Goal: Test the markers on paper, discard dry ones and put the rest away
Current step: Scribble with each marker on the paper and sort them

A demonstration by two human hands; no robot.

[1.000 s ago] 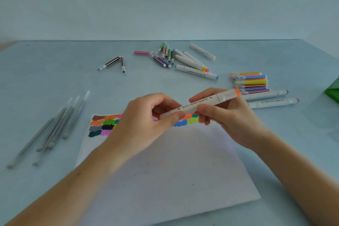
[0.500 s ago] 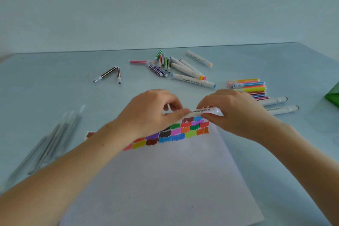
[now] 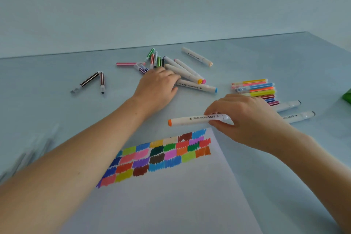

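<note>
My right hand (image 3: 247,119) grips a white marker with an orange cap (image 3: 191,119), held level just above the top edge of the white paper (image 3: 171,195). The paper carries several rows of coloured test swatches (image 3: 161,154). My left hand (image 3: 157,87) reaches across to the far pile of white and striped markers (image 3: 182,70); its fingers lie on the pile, with the fingertips hidden. A neat row of thin coloured markers (image 3: 254,89) and two white markers (image 3: 296,116) lie to the right, beyond my right hand.
Two dark striped markers (image 3: 95,81) lie apart at the far left. A blurred bundle of grey pens (image 3: 28,156) is at the left edge. A single white marker (image 3: 197,59) lies at the back. Something green (image 3: 346,95) shows at the right edge.
My left hand let go of the orange marker and reached forward to the far pile. My right hand now holds the marker alone and has shifted right. The view tilted down.
</note>
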